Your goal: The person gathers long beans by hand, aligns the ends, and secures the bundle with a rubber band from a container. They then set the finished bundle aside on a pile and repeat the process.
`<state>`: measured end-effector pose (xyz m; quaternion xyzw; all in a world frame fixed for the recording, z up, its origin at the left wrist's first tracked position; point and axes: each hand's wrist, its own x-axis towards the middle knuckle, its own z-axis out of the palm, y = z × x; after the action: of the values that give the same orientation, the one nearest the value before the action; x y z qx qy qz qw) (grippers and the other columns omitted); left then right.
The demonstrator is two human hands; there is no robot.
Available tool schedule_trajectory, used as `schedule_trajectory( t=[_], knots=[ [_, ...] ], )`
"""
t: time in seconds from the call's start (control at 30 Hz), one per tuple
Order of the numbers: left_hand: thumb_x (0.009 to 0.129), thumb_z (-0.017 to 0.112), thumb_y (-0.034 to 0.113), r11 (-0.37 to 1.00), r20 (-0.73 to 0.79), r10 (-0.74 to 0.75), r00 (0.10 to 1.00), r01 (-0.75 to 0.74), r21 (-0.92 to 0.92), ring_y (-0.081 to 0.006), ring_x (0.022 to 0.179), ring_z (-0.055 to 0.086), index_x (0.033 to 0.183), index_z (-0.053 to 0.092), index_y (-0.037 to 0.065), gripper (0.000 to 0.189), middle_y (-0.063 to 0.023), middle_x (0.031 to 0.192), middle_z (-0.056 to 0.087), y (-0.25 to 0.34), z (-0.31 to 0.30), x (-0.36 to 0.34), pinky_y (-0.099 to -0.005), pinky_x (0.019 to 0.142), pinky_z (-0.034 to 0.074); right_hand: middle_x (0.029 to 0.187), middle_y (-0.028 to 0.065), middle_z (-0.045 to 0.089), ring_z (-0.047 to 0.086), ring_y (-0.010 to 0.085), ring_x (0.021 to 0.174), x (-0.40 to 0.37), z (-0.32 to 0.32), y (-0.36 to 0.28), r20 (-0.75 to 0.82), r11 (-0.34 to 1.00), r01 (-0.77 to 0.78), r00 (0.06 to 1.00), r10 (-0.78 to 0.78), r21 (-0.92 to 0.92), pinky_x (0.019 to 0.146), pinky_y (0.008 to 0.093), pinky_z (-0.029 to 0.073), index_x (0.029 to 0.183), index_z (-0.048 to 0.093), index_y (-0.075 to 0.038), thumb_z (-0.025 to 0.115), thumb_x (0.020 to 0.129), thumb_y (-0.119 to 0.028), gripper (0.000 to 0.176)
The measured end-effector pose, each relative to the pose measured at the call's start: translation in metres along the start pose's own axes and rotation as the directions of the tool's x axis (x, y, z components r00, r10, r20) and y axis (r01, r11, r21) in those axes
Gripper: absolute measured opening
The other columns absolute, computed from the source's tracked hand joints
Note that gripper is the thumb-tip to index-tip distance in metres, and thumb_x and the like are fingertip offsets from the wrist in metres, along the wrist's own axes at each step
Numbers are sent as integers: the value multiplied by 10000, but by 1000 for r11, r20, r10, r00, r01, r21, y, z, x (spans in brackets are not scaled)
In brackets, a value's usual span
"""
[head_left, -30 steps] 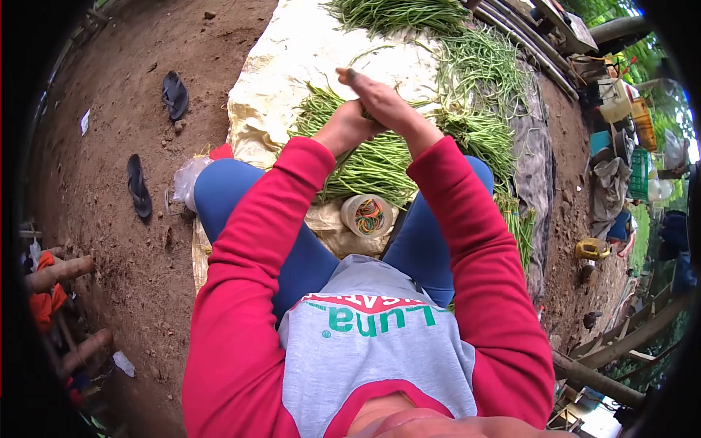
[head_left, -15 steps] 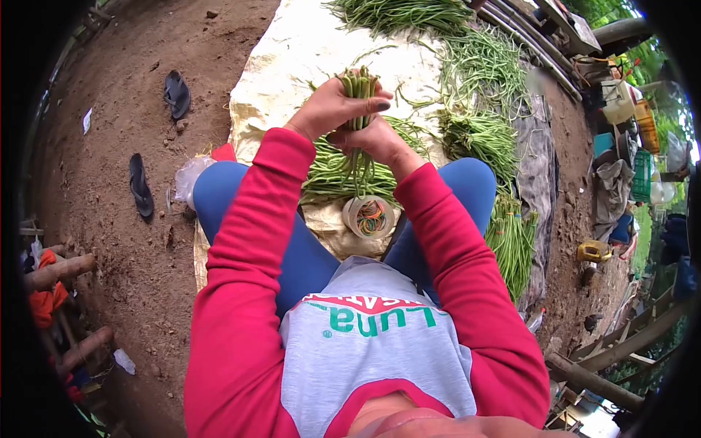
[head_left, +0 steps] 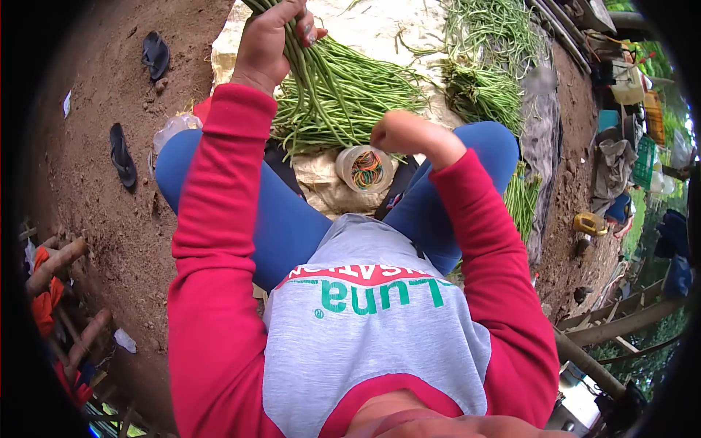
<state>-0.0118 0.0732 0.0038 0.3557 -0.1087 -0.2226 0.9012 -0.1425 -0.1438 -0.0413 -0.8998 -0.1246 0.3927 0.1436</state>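
My left hand (head_left: pixel 269 42) is closed around a bundle of long green beans (head_left: pixel 308 80), raised at the upper left with the bean ends hanging down. Under it spreads a loose pile of long beans (head_left: pixel 376 91) on the pale sheet. Between my legs stands a small plastic tub (head_left: pixel 343 168) holding coloured rubber bands (head_left: pixel 367 172). Just above the tub's right side is my right hand (head_left: pixel 415 134), its fingers curled together. Whether anything is pinched in them is hidden.
More long beans (head_left: pixel 483 91) lie in heaps along the sheet's right side. A pale woven sheet (head_left: pixel 237 36) covers the dirt ground. Black flip-flops (head_left: pixel 122 157) lie at the left. Jugs, a green crate (head_left: pixel 642 169) and wooden poles are at the right.
Both hands were together on the bean bundle. My left hand has moved up and left with it, while my right hand has let go and come down beside the tub.
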Motion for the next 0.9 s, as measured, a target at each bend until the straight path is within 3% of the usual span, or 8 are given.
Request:
schedule_trajectory(
  t=[0.1, 0.17, 0.3, 0.37, 0.43, 0.5, 0.57, 0.9],
  knots=[
    [945, 547, 216, 990, -172, -10, 985, 33, 135, -128, 515, 483, 907, 590, 88, 140, 10, 590, 495, 4, 18, -2, -267, 548, 428, 1072, 138, 677, 675, 278, 863, 22, 77, -8, 173, 932, 90, 985, -30, -352, 783, 358, 526, 1074, 700, -85, 624, 799, -119, 288],
    [934, 575, 193, 979, -205, -10, 979, 51, 197, -109, 525, 506, 886, 610, 69, 138, 16, 600, 517, -3, 24, -4, -250, 511, 412, 960, 177, 685, 669, 332, 858, 89, 166, 24, 34, 906, 238, 970, -242, -349, 753, 402, 525, 929, 719, -18, 566, 801, -87, 211],
    [896, 648, 186, 930, -235, 18, 972, 70, 361, -110, 492, 526, 789, 635, 63, 163, 5, 596, 554, -7, 34, -8, -249, 477, 414, 1246, 108, 614, 610, 253, 1107, 74, 166, 5, -88, 972, -75, 995, 57, -222, 956, 358, 464, 1128, 677, -59, 482, 909, -152, 307],
    [893, 650, 186, 930, -271, 8, 963, 93, 356, -107, 491, 529, 782, 633, 68, 163, 2, 596, 559, -6, 37, -8, -243, 469, 419, 1058, 187, 676, 664, 342, 938, 68, 150, 0, -165, 986, -34, 986, 7, -162, 797, 406, 522, 995, 710, -22, 521, 847, -110, 256],
    [894, 645, 174, 927, -306, 15, 952, 101, 360, -105, 495, 535, 765, 624, 73, 166, 1, 594, 562, 2, 36, -10, -243, 461, 422, 1058, 172, 679, 666, 323, 947, 74, 130, -6, 184, 926, 123, 981, -60, -356, 810, 392, 519, 1017, 711, -41, 545, 836, -107, 255],
    [898, 636, 166, 930, -297, 64, 953, 51, 364, -106, 496, 536, 755, 614, 78, 169, 2, 594, 560, 8, 29, -10, -244, 463, 421, 1046, 159, 683, 666, 309, 948, 80, 154, 10, 161, 905, 180, 979, -126, -386, 810, 387, 521, 1022, 714, -56, 595, 807, -122, 254],
    [897, 632, 177, 947, -273, 132, 953, -41, 318, -110, 479, 510, 748, 606, 89, 175, 8, 567, 535, 13, 19, -7, -257, 478, 422, 1025, 166, 684, 666, 309, 940, 61, 163, 17, -207, 993, -21, 978, -3, -115, 797, 386, 527, 1005, 717, -50, 635, 777, -136, 257],
    [896, 628, 202, 888, -343, 407, 847, -279, 364, -120, 487, 509, 708, 541, 109, 227, 3, 550, 510, 76, 2, -22, -252, 505, 420, 905, 118, 696, 677, 301, 825, 24, 134, 10, -181, 986, -95, 981, 70, -134, 748, 394, 544, 1044, 706, -120, 603, 768, -83, 298]
  ],
)
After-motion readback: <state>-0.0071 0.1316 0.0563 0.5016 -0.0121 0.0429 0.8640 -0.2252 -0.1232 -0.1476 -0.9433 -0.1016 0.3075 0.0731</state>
